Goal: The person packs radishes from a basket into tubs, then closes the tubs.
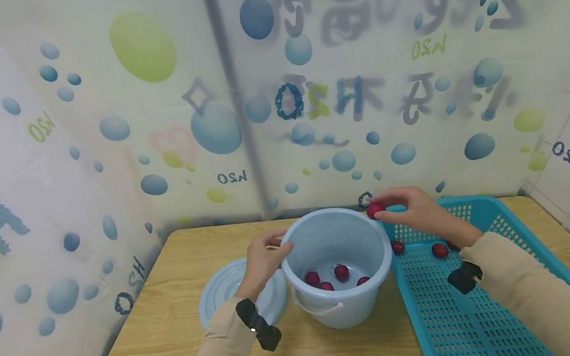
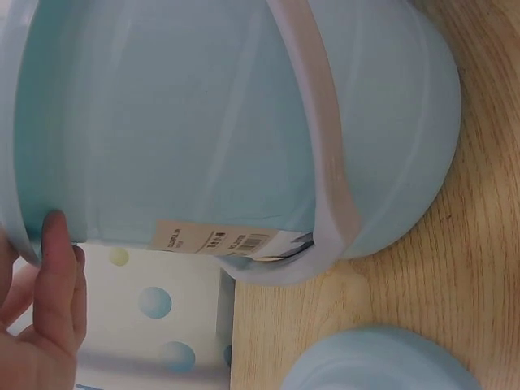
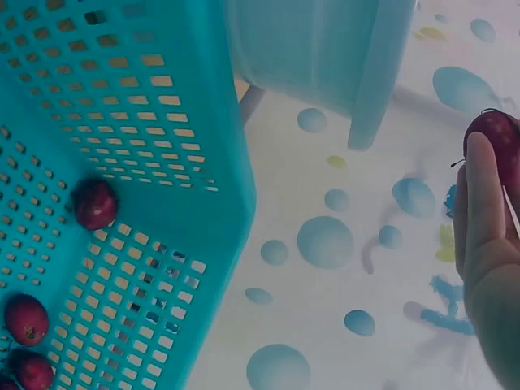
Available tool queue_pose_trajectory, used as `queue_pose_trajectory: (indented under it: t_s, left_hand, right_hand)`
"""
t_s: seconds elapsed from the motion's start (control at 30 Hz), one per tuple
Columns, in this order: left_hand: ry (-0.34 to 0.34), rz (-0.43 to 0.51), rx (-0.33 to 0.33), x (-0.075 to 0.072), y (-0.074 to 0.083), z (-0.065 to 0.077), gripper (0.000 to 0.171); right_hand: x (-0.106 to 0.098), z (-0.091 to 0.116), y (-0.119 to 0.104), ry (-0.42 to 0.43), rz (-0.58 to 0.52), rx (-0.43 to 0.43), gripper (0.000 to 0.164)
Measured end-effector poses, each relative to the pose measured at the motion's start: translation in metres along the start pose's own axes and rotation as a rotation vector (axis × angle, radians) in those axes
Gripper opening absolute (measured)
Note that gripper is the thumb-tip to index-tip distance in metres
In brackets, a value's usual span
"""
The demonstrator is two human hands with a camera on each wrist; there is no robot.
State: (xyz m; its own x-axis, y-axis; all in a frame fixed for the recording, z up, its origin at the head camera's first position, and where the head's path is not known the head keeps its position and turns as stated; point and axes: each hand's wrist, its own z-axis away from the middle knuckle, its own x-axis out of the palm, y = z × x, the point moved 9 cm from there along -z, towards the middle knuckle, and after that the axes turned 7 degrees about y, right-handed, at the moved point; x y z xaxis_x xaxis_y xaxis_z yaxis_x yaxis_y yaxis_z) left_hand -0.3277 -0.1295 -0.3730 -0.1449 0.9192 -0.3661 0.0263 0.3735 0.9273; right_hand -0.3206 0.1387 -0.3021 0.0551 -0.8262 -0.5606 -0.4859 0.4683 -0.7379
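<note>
A light blue bucket (image 1: 340, 316) stands upright on the table, with several small dark red fruits (image 1: 341, 272) on its floor. My left hand (image 1: 264, 261) grips its rim on the left side, the thumb at the edge; in the left wrist view, fingers (image 2: 58, 272) press just under the rim. My right hand (image 1: 411, 213) pinches a round, dark red fruit (image 1: 375, 209) between thumb and fingers, just beyond the bucket's right rim. In the right wrist view that fruit (image 3: 494, 145) has a thin stem and sits at the fingertips, above the bucket's rim level.
Right of the bucket lies a turquoise perforated basket (image 1: 425, 331) holding several red fruits (image 1: 439, 250) toward its far end. A light blue lid (image 1: 215, 292) rests on the wooden table (image 1: 173, 325) at the left, partly behind my left forearm. A patterned curtain (image 1: 209, 204) hangs behind the table.
</note>
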Motion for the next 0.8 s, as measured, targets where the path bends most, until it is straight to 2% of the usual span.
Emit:
queue_pose_trajectory:
  t_s: [0.57, 0.8]
  left_hand:
    - [-0.001, -0.017, 0.001, 0.000, 0.000, 0.000, 0.032]
    - [-0.006, -0.012, 0.003, 0.001, 0.000, 0.000, 0.032]
  right_hand:
    - [0.035, -0.013, -0.014, -0.111, 0.087, -0.026, 0.034]
    - [0.045, -0.016, -0.017, -0.139, 0.072, -0.053, 0.031]
